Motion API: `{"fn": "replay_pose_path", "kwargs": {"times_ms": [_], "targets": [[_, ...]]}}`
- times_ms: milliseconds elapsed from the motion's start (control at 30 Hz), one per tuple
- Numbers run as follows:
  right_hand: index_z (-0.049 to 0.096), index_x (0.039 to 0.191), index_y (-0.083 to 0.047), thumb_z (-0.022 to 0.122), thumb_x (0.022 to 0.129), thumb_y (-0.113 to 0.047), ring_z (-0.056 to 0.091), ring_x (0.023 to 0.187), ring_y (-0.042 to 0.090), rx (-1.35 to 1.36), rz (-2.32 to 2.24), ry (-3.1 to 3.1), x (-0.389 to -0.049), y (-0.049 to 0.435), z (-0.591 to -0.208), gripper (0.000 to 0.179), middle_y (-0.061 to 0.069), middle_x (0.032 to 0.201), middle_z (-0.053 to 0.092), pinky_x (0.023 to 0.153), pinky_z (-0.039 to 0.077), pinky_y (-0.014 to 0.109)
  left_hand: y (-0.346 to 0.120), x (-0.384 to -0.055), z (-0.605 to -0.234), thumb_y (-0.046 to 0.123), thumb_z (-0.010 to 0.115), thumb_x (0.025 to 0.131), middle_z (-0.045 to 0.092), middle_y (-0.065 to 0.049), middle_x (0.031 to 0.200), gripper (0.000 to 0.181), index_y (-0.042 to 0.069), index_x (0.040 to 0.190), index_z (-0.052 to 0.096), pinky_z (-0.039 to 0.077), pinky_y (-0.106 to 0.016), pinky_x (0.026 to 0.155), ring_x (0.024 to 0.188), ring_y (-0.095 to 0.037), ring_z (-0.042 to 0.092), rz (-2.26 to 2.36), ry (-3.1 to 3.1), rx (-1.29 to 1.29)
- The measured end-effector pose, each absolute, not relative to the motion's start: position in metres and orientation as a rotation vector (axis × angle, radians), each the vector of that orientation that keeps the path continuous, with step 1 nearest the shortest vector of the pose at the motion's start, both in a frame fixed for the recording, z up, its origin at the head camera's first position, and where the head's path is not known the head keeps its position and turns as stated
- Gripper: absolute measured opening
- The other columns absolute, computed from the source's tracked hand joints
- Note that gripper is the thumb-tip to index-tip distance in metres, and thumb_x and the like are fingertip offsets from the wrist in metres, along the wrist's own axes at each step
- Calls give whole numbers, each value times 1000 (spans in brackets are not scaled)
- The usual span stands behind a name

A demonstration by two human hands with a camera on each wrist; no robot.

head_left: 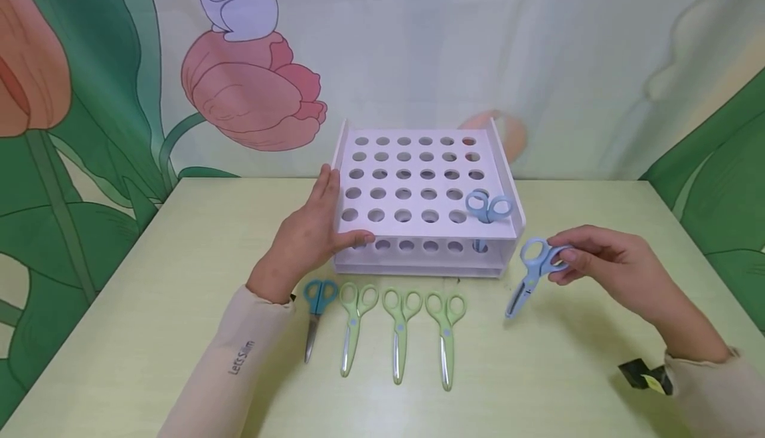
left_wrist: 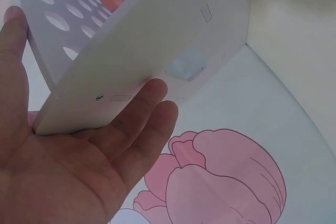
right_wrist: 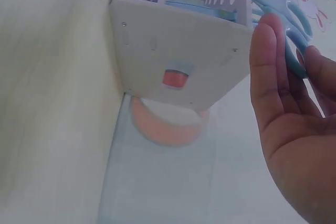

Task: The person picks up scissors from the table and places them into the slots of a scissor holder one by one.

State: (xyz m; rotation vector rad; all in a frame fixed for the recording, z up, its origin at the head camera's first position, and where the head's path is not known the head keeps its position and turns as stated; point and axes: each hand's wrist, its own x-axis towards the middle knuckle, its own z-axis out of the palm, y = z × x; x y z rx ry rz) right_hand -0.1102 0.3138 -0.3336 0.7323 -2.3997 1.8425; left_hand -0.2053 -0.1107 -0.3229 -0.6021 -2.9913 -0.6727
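Note:
A white rack [head_left: 416, 159] with rows of round holes stands at the table's back. My left hand [head_left: 305, 225] rests against its left side panel [left_wrist: 131, 72], fingers fairly straight and thumb across the front edge. In my right hand [head_left: 603, 259], finger and thumb pinch one handle loop of light blue scissors [head_left: 534, 272]. These scissors are right of the rack, blades pointing down, and also appear beside the fingers in the right wrist view. Another pair of light blue scissors [head_left: 487, 209] stands in a front right hole, loops above the top board.
In front of the rack lie teal-handled scissors [head_left: 319, 298] and three green pairs: left [head_left: 352, 318], middle [head_left: 399, 318] and right [head_left: 446, 322], blades toward me. A pale table [head_left: 478, 405] bears everything. Behind hangs a printed cloth [head_left: 406, 46] with flowers.

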Motion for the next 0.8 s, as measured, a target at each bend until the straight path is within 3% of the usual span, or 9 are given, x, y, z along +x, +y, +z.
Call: {"fn": "replay_pose_path", "kwargs": {"times_ms": [367, 800], "targets": [[62, 123, 16, 48, 95, 23, 75, 80, 23, 855, 1940, -2170, -115, 301, -313, 32, 15, 102, 73, 73, 57, 32, -110, -205, -323, 58, 78, 81, 0, -18, 168, 122, -1, 161, 6, 51, -41, 72, 119, -36, 59, -674, -2998, -600], [67, 112, 13, 61, 97, 7, 74, 74, 23, 515, 1844, -2250, -118, 279, -287, 16, 14, 93, 75, 76, 56, 28, -112, -206, -325, 59, 77, 81, 3, -20, 167, 120, 0, 161, 9, 51, -42, 75, 129, -37, 52, -656, -2974, -618]]}}
